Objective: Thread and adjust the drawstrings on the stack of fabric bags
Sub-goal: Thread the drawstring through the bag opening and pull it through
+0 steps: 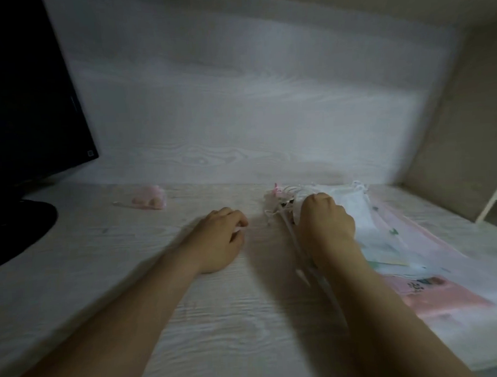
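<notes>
Surface, head view: a pale wood-grain desk (103, 280) is seen in dim light, with a dark monitor (24, 98) at left and a small pink object (151, 200) near the back.
Bags: the stack of fabric bags (386, 239) is laid flat at right, with tangled drawstrings (279, 204) beside the mouths.
Right hand (325, 225): the fingers are curled into a fist on the mouth of the top bag (353, 209).
Left hand (218, 238): it is rested on the desk with fingers curled; whether a white scrap is pinched cannot be told through the blur.
Handling: the fabric is judged light and limp, the cords prone to snagging. Hold is best taken at the hem channel and the cord end.
Contents: the bags are judged empty, being flat; their insides are not shown.
</notes>
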`<state>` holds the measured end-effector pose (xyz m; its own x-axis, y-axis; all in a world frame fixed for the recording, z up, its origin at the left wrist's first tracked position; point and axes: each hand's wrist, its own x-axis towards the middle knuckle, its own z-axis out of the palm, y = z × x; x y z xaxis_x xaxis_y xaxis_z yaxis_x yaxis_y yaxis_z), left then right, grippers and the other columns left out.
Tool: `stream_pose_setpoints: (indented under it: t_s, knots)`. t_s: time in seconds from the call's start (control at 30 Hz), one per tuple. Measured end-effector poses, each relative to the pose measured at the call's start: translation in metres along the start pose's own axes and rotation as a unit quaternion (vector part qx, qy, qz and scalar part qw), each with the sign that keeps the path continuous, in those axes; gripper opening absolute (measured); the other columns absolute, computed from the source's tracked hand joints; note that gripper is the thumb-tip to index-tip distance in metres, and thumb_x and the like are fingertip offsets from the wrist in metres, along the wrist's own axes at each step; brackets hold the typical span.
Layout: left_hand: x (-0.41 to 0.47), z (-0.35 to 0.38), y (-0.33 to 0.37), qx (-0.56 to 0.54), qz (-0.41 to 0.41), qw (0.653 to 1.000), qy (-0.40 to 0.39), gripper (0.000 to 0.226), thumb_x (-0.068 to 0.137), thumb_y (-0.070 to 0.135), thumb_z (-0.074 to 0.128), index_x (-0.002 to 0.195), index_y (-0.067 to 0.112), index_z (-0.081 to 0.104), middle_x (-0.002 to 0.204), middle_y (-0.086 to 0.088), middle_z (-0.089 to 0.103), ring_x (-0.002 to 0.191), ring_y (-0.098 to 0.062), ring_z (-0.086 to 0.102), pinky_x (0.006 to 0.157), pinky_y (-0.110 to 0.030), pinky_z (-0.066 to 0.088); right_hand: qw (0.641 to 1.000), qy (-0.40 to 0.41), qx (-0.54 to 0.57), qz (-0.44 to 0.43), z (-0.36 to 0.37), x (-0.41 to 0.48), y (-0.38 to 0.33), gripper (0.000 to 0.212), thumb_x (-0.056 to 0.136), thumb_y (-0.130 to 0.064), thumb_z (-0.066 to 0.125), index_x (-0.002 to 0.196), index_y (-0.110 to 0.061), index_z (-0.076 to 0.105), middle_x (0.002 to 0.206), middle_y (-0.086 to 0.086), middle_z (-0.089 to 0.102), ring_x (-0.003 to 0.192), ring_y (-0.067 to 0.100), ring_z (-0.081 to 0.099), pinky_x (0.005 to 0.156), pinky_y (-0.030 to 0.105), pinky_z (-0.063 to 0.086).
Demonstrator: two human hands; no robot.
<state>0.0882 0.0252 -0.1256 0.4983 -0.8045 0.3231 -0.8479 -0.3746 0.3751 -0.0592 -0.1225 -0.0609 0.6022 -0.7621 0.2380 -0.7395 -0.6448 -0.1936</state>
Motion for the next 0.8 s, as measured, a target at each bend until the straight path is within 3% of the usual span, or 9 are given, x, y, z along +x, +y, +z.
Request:
stream_pose_setpoints:
  t_s: [0.13,0.23,0.3,0.43,0.5,0.63,0.8]
  knots:
    - [0.0,0.001,-0.001,-0.019,0.002,1.0,0.005,0.027,0.107,0.03,0.053,0.131,0.023,0.064,0.128,0.001,0.061,0.119,-0.02,0.057,0.105,-0.041,0.047,0.999,0.018,-0.014,-0.041,-0.012,-0.01,-0.001,0.029,0.105,-0.029,0.05,0.116,-0.006,0.062,0.121,0.016,0.064,0.114,0.039,0.062,0.077,0.035,0.037]
    - [0.0,0.001,-0.003,-0.025,0.003,1.0,0.012,0.027,0.106,0.03,0.054,0.129,0.023,0.066,0.124,0.002,0.063,0.115,-0.02,0.058,0.103,-0.041,0.048,0.997,0.034,-0.045,-0.052,-0.014,-0.012,-0.005,0.011,0.103,-0.02,0.052,0.101,-0.013,0.059,0.114,0.013,0.065,0.107,0.036,0.064,0.073,0.034,0.036]
    - [0.0,0.002,-0.004,-0.029,0.007,0.999,0.017,0.025,0.105,0.03,0.056,0.126,0.023,0.068,0.12,0.001,0.064,0.112,-0.02,0.06,0.101,-0.043,0.05,0.995,0.063,-0.055,-0.049,-0.015,-0.011,-0.009,0.01,0.099,-0.011,0.055,0.091,-0.016,0.052,0.11,0.011,0.066,0.102,0.035,0.066,0.071,0.034,0.036]
    - [0.002,0.002,-0.005,-0.051,0.004,0.998,0.028,0.022,0.103,0.029,0.061,0.122,0.022,0.071,0.116,0.001,0.066,0.109,-0.02,0.062,0.099,-0.038,0.051,0.99,0.117,-0.054,-0.049,-0.019,-0.008,-0.017,0.009,0.096,-0.005,0.059,0.101,-0.013,0.057,0.106,0.011,0.068,0.1,0.034,0.069,0.068,0.033,0.036]
    - [0.002,0.003,-0.006,-0.052,0.006,0.998,0.029,0.023,0.102,0.028,0.062,0.123,0.021,0.072,0.117,0.0,0.068,0.11,-0.02,0.062,0.099,-0.038,0.051,0.994,0.089,-0.054,-0.044,-0.018,-0.006,-0.016,0.005,0.098,-0.012,0.059,0.103,-0.014,0.059,0.111,0.011,0.068,0.103,0.035,0.068,0.07,0.034,0.038]
    - [0.001,0.004,-0.008,-0.062,0.007,0.998,0.028,0.026,0.103,0.027,0.06,0.126,0.023,0.07,0.124,0.001,0.067,0.118,-0.018,0.061,0.105,-0.041,0.05,0.998,0.017,-0.06,-0.028,-0.014,-0.01,-0.008,0.026,0.104,-0.026,0.05,0.117,-0.009,0.063,0.12,0.013,0.065,0.112,0.039,0.064,0.085,0.044,0.053]
    - [0.0,0.003,-0.008,-0.062,0.004,0.998,0.027,0.027,0.103,0.027,0.06,0.128,0.023,0.069,0.126,0.002,0.066,0.119,-0.018,0.06,0.106,-0.04,0.049,0.997,0.032,-0.055,-0.033,-0.016,-0.014,-0.005,0.026,0.104,-0.027,0.049,0.115,-0.007,0.062,0.118,0.015,0.064,0.111,0.037,0.063,0.079,0.038,0.045]
